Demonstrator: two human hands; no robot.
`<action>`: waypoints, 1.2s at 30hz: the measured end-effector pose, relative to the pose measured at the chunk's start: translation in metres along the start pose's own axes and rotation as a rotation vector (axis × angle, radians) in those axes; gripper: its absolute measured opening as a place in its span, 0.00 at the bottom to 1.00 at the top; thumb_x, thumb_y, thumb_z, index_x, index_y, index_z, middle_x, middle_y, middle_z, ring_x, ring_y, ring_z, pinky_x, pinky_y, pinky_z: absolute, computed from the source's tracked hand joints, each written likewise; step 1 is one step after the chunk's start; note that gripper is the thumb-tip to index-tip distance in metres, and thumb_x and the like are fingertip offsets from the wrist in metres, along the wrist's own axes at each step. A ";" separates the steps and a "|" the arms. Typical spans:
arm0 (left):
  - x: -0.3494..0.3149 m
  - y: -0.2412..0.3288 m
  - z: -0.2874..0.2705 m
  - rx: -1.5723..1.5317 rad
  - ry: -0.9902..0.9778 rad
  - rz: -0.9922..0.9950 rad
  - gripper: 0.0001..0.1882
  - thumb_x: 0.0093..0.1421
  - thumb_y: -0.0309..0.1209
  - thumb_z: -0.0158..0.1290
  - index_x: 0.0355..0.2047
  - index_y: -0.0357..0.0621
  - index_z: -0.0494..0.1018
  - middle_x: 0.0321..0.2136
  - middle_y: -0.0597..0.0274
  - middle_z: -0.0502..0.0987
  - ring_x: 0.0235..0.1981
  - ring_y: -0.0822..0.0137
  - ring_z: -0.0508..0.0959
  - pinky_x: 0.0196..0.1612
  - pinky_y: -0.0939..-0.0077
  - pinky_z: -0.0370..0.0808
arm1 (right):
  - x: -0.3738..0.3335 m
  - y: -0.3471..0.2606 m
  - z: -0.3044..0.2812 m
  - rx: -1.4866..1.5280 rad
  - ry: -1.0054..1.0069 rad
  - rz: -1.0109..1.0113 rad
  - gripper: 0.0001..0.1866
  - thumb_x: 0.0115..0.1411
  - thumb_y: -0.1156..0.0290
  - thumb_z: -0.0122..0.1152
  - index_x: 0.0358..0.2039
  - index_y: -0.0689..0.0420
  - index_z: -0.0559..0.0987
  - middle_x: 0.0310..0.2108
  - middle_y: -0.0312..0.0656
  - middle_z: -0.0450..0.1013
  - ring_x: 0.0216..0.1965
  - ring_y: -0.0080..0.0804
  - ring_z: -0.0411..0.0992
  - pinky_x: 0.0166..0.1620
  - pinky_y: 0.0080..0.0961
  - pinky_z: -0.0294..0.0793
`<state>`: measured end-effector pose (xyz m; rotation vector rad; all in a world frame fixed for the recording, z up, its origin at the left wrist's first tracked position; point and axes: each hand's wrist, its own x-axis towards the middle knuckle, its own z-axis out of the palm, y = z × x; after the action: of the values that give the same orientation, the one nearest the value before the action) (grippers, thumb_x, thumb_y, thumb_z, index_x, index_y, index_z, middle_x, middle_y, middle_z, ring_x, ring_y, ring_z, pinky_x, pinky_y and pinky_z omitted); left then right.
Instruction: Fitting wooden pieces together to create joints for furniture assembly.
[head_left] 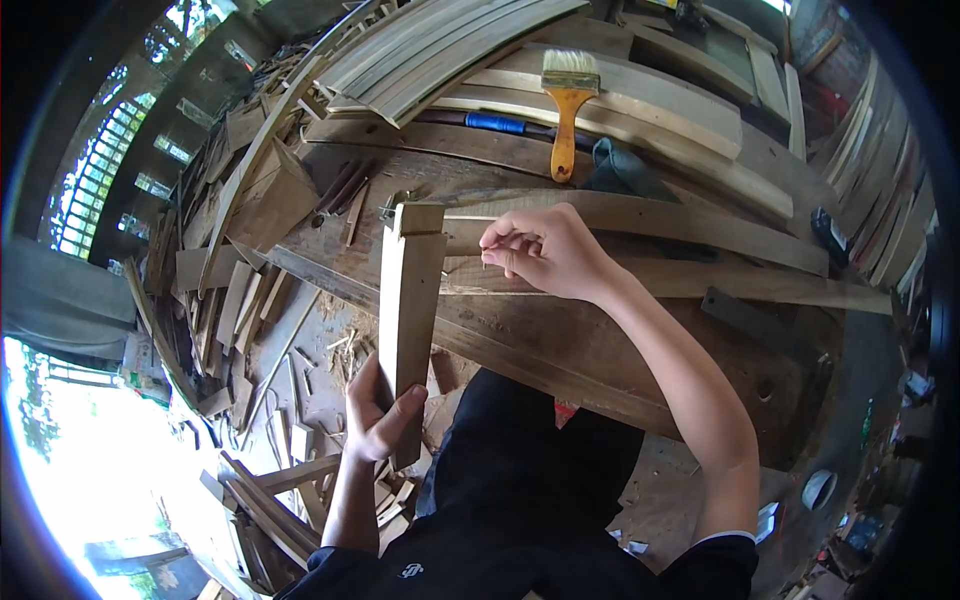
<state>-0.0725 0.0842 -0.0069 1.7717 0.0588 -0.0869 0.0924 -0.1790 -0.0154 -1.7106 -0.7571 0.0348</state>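
My left hand (382, 415) is wrapped round the lower part of a squared wooden post (408, 310), which stands nearly upright at the workbench's near edge. A notch is cut near the post's top end, and a small dark hole shows in its right face. Just right of the post, my right hand (540, 250) is closed in a pinch above the bench. A tiny thin tip peeks out below its thumb and fingertip, too small to name. Behind the fingers, long pale boards (600, 275) lie across the wooden workbench (520, 360).
A paintbrush (566, 125) with a yellow handle lies farther back, near a dark cloth (630, 170) and a blue-handled tool (495, 123). Stacked slats (440, 50) rest at the far left. Wood offcuts (275, 500) litter the floor. A flat metal blade (750, 320) lies at the right.
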 end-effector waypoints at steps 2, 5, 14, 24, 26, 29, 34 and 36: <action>0.002 0.002 0.003 0.008 -0.004 -0.021 0.25 0.54 0.38 0.63 0.46 0.33 0.72 0.31 0.63 0.77 0.32 0.73 0.74 0.36 0.76 0.70 | 0.000 0.003 0.000 -0.059 0.025 -0.064 0.04 0.59 0.73 0.68 0.33 0.59 0.82 0.26 0.36 0.81 0.27 0.18 0.79 0.29 0.15 0.74; 0.003 0.005 0.007 -0.005 -0.023 -0.038 0.26 0.55 0.37 0.63 0.48 0.32 0.71 0.32 0.63 0.77 0.33 0.73 0.74 0.37 0.76 0.70 | -0.004 0.007 0.001 -0.124 0.078 -0.153 0.04 0.57 0.73 0.69 0.32 0.57 0.82 0.26 0.34 0.81 0.26 0.18 0.79 0.28 0.14 0.73; 0.003 0.006 0.012 -0.021 -0.085 0.002 0.29 0.56 0.36 0.61 0.53 0.31 0.69 0.36 0.62 0.76 0.38 0.72 0.72 0.44 0.75 0.69 | -0.007 0.006 0.001 -0.083 0.102 -0.095 0.05 0.52 0.74 0.69 0.25 0.55 0.80 0.24 0.32 0.81 0.27 0.16 0.79 0.26 0.13 0.70; 0.001 0.009 0.012 0.001 -0.067 -0.037 0.27 0.55 0.37 0.61 0.51 0.32 0.70 0.32 0.63 0.76 0.33 0.73 0.74 0.38 0.76 0.71 | -0.008 0.006 -0.001 0.006 0.124 -0.028 0.06 0.50 0.75 0.70 0.24 0.59 0.79 0.24 0.34 0.79 0.27 0.16 0.78 0.28 0.16 0.73; 0.001 0.005 0.011 0.027 -0.064 0.013 0.26 0.56 0.37 0.61 0.49 0.32 0.70 0.30 0.63 0.76 0.31 0.73 0.74 0.36 0.77 0.71 | -0.008 0.004 -0.001 -0.016 0.126 -0.017 0.07 0.50 0.75 0.70 0.24 0.59 0.78 0.24 0.34 0.79 0.27 0.16 0.78 0.28 0.16 0.73; 0.001 0.007 0.013 0.005 -0.056 0.002 0.26 0.56 0.37 0.61 0.49 0.32 0.70 0.30 0.63 0.75 0.30 0.73 0.74 0.35 0.77 0.71 | -0.008 0.003 -0.002 -0.041 0.126 -0.026 0.07 0.48 0.75 0.70 0.23 0.59 0.78 0.24 0.34 0.79 0.26 0.16 0.77 0.28 0.15 0.73; -0.003 0.008 0.011 -0.026 -0.036 -0.055 0.27 0.56 0.37 0.61 0.50 0.32 0.70 0.31 0.64 0.75 0.31 0.73 0.74 0.36 0.77 0.71 | -0.007 0.005 -0.002 -0.041 0.135 -0.077 0.07 0.47 0.76 0.70 0.23 0.59 0.78 0.23 0.34 0.78 0.23 0.16 0.74 0.27 0.15 0.73; -0.004 0.006 0.009 -0.019 -0.022 -0.048 0.27 0.56 0.37 0.61 0.51 0.32 0.70 0.31 0.64 0.75 0.31 0.73 0.74 0.36 0.77 0.71 | -0.007 0.004 -0.003 -0.041 0.121 -0.049 0.07 0.47 0.76 0.70 0.23 0.59 0.78 0.23 0.34 0.78 0.22 0.15 0.74 0.27 0.15 0.73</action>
<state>-0.0761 0.0739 -0.0030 1.7499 0.0862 -0.1405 0.0897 -0.1855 -0.0211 -1.7160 -0.7135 -0.1187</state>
